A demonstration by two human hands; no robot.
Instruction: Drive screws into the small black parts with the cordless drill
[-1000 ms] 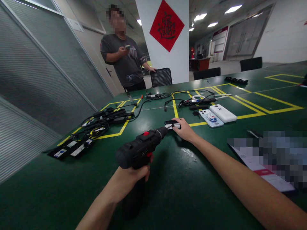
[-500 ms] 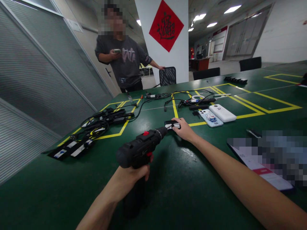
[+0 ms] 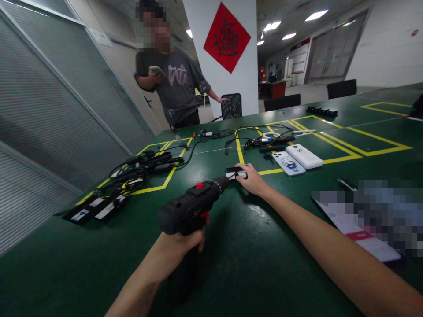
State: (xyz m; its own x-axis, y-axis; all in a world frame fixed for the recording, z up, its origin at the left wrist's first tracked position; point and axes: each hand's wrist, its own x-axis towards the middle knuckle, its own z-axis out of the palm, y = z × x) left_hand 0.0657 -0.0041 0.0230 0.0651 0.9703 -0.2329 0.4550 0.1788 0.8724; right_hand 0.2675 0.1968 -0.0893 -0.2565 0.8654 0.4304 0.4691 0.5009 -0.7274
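My left hand (image 3: 180, 246) is wrapped round the grip of a black cordless drill (image 3: 188, 209) with a red switch. The drill's chuck points at a small black and silver part (image 3: 234, 172) lying on the green table (image 3: 251, 259). My right hand (image 3: 253, 179) reaches forward and rests on that part, its fingers closed over its right end. The drill tip and the part sit very close together; whether they touch is unclear.
Two phones (image 3: 296, 159) lie beyond my right hand by yellow floor-tape lines. Tangled black cables and chargers (image 3: 142, 165) spread at left, more cables (image 3: 261, 137) at the back. A blurred paper sheet (image 3: 363, 220) lies at right. A person (image 3: 172, 83) stands behind the table holding a phone.
My hands, the drill and the part have barely moved. The person behind the table has turned and shifted a little to the left, with one hand on a chair back.
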